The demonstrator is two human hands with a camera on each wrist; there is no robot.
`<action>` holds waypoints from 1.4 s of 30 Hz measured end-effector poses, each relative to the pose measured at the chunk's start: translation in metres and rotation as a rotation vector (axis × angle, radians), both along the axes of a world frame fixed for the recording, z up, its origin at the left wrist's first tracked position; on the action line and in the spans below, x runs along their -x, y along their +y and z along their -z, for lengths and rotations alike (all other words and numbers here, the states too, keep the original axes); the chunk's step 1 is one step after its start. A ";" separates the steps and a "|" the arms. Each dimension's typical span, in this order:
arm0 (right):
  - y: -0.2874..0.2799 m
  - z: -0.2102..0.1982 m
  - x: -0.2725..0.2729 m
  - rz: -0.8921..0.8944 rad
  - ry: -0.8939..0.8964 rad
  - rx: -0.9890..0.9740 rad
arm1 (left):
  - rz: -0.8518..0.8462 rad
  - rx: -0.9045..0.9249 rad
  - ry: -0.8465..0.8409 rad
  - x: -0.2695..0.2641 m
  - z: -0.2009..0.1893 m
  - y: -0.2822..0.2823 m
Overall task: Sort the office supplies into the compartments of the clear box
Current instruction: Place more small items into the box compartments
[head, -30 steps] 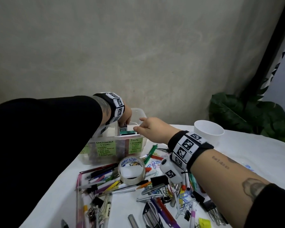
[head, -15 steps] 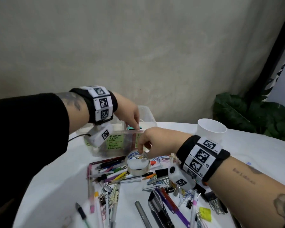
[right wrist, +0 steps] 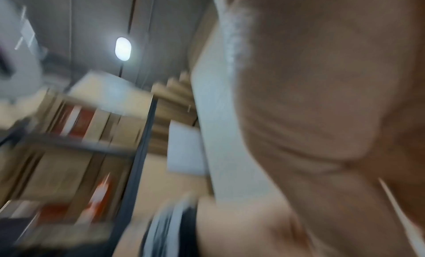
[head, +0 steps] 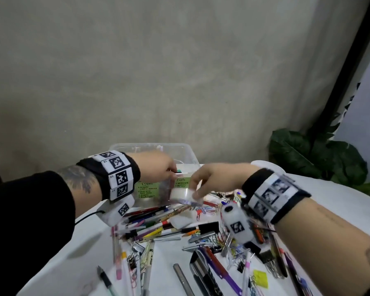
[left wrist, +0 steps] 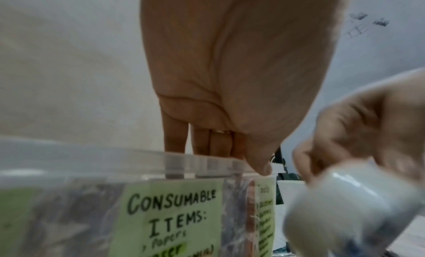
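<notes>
Tape, a clear roll, is pinched in your right hand, held above the bench just in front of the box, by its "Tools" label. Your left hand grips the box's front wall, fingers inside, thumb on the rim. The box stands at the bench's far edge, pens heaped before it

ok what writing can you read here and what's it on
"CONSUMABLE ITEMS:", then "Papers": green label on the clear box.
"Tools", then "Scissors": second green label, to its right.
Lower lines on both labels: too blurred to read.
Print on the tape roll: blurred.
</notes>
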State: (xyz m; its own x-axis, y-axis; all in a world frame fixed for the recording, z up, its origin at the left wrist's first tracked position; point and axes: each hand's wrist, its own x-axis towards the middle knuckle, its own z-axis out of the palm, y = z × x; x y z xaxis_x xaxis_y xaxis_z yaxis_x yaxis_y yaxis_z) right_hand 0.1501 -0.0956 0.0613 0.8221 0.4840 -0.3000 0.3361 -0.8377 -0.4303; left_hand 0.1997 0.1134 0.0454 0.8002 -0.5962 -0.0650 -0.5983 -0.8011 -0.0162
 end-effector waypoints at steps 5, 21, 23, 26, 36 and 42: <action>-0.019 -0.039 -0.033 0.192 0.206 -0.647 | -0.007 0.015 0.011 0.002 -0.001 0.001; 0.047 0.009 -0.099 0.470 -0.249 -0.300 | -0.019 -0.241 0.090 -0.010 0.001 -0.013; 0.046 0.007 -0.098 0.466 -0.232 -0.269 | -0.019 -0.279 0.082 -0.014 0.003 -0.015; 0.046 0.004 -0.098 0.439 -0.250 -0.189 | 0.014 -0.319 0.050 -0.011 0.002 -0.018; 0.050 0.007 -0.104 0.130 -0.374 0.330 | -0.029 -0.202 0.158 -0.010 0.003 -0.017; 0.057 0.011 -0.119 0.120 -0.428 0.277 | -0.059 -0.171 0.197 -0.009 0.004 -0.016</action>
State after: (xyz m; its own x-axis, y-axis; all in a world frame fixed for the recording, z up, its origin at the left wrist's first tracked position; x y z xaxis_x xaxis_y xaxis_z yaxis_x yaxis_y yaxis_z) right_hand 0.2688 -0.0388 0.0506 0.9439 0.3290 -0.0286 0.3281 -0.9441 -0.0323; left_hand 0.2089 0.0976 0.0416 0.7951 -0.5161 -0.3185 -0.5557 -0.8303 -0.0418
